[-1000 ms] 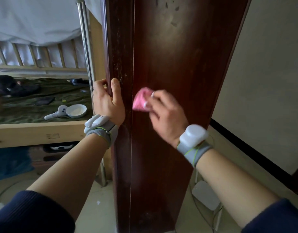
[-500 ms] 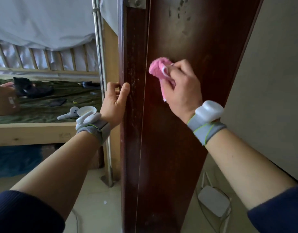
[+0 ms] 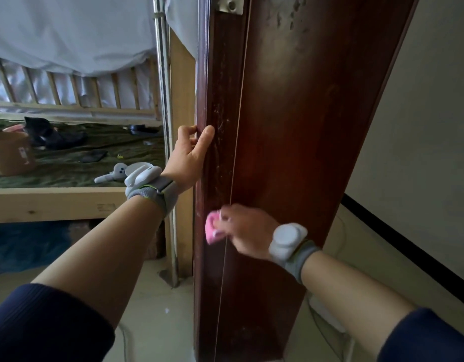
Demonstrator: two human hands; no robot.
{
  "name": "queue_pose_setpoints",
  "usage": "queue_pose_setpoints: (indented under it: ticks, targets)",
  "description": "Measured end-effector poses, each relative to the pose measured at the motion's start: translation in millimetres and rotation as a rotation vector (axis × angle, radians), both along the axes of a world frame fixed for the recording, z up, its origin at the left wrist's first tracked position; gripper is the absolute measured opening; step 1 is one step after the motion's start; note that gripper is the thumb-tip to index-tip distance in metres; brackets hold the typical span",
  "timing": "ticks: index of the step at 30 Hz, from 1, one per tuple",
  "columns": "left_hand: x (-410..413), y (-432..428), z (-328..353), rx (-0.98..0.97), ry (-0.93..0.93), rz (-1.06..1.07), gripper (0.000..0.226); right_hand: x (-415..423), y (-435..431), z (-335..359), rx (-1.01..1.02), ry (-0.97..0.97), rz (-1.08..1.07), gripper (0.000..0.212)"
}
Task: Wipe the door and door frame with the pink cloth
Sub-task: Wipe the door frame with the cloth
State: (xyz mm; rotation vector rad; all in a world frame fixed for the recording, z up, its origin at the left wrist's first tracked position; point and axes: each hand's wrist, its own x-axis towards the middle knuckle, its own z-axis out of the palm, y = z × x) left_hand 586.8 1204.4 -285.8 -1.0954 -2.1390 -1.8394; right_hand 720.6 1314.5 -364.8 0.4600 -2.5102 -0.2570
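Pink cloth (image 3: 212,227) lowered, bunched in right hand (image 3: 245,232)

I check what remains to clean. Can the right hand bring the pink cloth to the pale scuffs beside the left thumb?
Probably yes. The right hand holds the pink cloth lower on the same door strip, with bare wood up to the scuffs. Only the left hand sits close.

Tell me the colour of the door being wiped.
The door is dark reddish-brown; the head view shows it best.
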Motion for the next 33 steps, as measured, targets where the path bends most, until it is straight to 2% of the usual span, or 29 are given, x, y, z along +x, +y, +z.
queue_pose_setpoints:
  ticks: [3,5,8,10,13,14,15,17,18,23,26,28,30,31,33]
  targets:
    - [-3,3,-3,0.012,-0.009,-0.001,0.053,-3,-2,38,-0.217,0.369,-0.115,0.019]
    - [-4,4,-2,0.027,-0.006,0.001,0.053,-7,-8,41,-0.196,0.435,-0.162,0.021]
    - [-6,4,-4,0.030,-0.008,0.002,0.052,-14,-12,-1,-0.055,0.322,-0.201,0.025]
    - [-6,4,-5,0.021,-0.001,0.011,0.052,-9,-12,-36,-0.016,0.169,-0.212,0.027]
    - [-4,5,-3,0.010,0.001,0.026,0.053,-1,-16,-65,0.063,-0.180,-0.195,0.052]
    - [-6,5,-4,0.011,0.003,0.021,0.054,0,-15,-69,0.082,-0.270,-0.193,0.060]
    - [-6,5,-3,0.011,0.008,0.014,0.055,0,-15,-66,0.094,-0.290,-0.182,0.059]
    - [-10,3,-4,0.015,-0.005,-0.023,0.056,3,-15,-43,0.056,-0.233,-0.160,0.030]
    - [-11,3,-4,0.019,-0.015,-0.047,0.057,3,-12,-32,0.030,-0.153,-0.144,0.023]
    - [-4,-1,1,0.066,-0.078,-0.090,0.047,2,-12,47,-0.212,0.197,-0.159,0.030]
    - [-1,-9,16,0.074,-0.318,-0.205,0.050,5,-14,115,-0.295,0.332,-0.162,0.027]
    - [-2,-13,37,0.045,-0.519,-0.206,0.060,7,-13,168,-0.321,0.381,-0.167,0.030]
    - [-4,-14,63,-0.049,-0.534,-0.159,0.088,9,-15,225,-0.341,0.397,-0.153,0.031]
    - [-2,-14,79,-0.055,-0.523,-0.124,0.092,8,-17,251,-0.340,0.402,-0.142,0.032]
    - [3,-12,126,0.045,-0.571,-0.074,0.069,7,-22,305,-0.354,0.424,-0.119,0.032]
